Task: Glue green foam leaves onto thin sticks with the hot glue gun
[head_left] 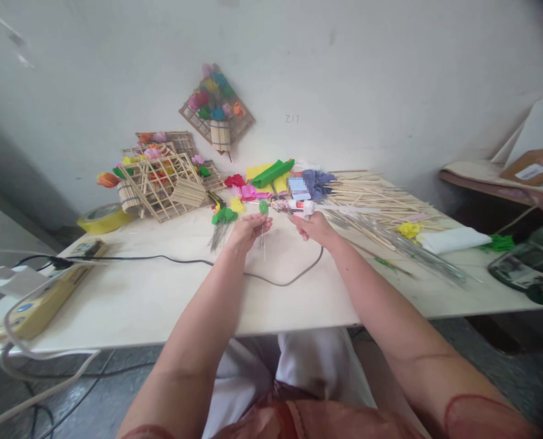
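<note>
My left hand [250, 230] is closed in a pinch on a thin wire stem with a round green paper piece [264, 207] at its upper end. In my right hand [314, 227] is a white glue gun [302, 208] with a red patch, its nose pointing left toward the green piece. A small gap seems to part the two, though blur hides the exact distance. Just left of my left hand lies a bunch of green paper pieces on wire stems [223, 218]. The glue gun's dark cord [294, 282] loops over the white table [198, 305].
Wooden lattices with paper flowers [161, 183] are stacked at the back left, beside yellow tape [104, 219] and a power strip [42, 299]. Coloured crepe paper [271, 175], wooden sticks [367, 195] and wires [417, 253] lie behind and right. A finished lattice [219, 113] leans on the wall.
</note>
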`<state>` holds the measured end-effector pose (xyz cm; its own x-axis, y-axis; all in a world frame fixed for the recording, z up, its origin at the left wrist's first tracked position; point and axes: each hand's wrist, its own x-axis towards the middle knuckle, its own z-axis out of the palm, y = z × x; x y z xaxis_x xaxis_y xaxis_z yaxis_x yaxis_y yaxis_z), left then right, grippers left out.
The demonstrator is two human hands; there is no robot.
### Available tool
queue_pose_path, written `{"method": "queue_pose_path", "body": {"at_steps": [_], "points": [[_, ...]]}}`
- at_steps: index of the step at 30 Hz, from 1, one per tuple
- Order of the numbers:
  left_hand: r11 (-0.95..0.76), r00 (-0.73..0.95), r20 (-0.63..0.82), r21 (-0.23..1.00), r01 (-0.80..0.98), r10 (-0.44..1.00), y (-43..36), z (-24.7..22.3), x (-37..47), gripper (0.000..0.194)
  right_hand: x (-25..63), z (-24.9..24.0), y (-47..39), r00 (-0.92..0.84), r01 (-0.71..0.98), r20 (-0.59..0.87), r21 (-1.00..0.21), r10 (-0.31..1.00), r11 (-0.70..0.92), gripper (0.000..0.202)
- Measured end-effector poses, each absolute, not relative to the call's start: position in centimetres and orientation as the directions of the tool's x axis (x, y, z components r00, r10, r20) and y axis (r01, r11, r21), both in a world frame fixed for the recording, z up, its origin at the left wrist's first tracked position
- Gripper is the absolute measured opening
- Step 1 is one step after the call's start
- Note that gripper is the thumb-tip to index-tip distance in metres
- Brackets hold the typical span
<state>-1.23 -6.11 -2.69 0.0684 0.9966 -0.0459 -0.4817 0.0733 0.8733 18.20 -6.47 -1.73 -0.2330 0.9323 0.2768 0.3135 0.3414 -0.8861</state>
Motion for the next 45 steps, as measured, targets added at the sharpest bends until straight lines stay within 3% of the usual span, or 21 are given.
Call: {"method": "queue_pose_path", "body": {"at_steps": [11,19,24,27,31,34,41,45], "points": [[0.062,0.04,-0.049,0.88,-0.47,0.998,-6.3,-2.5,-1.1,0.008,18.1,-1.6,-6.7,-0.241,0.359,0.27,-0.867,0.932,0.344,0.044],[0.029,0.01,-0.028,0.868,-0.496,1.0,-5.9,-2.7,-1.5,0.006,18.2,-1.7,-6.2,-0.13,0.43,0.303,-0.841,0.944,0.329,0.039],[-0.007,-0.019,-0.005,0.828,-0.56,1.0,-5.8,-2.3,-2.0,0.006,18.1,-2.3,-5.6,-0.069,0.658,0.391,-0.673,0.918,0.336,0.035],[-0.038,-0.044,0.014,0.798,-0.602,0.999,-5.7,-1.9,-2.4,0.007,17.5,-2.6,-5.7,-0.142,0.822,0.324,-0.488,0.935,0.294,0.037],[-0.082,-0.054,0.062,0.776,-0.625,0.997,-5.7,-1.5,-2.8,0.008,16.0,-3.3,-6.0,-0.322,0.868,0.266,-0.3,0.909,0.395,0.041],[-0.094,-0.027,0.099,0.769,-0.633,0.995,-5.8,-1.4,-2.8,0.007,14.9,-4.0,-6.1,-0.358,0.89,0.242,-0.204,0.902,0.408,0.039],[-0.062,0.007,0.084,0.788,-0.613,0.996,-6.2,-1.4,-2.1,0.004,14.0,-4.5,-5.8,-0.382,0.892,0.198,-0.176,0.903,0.416,0.049],[-0.032,0.028,0.06,0.805,-0.592,0.998,-6.3,-1.5,-1.7,0.005,15.3,-4.0,-4.8,-0.37,0.877,0.257,-0.219,0.893,0.427,0.041]]}}
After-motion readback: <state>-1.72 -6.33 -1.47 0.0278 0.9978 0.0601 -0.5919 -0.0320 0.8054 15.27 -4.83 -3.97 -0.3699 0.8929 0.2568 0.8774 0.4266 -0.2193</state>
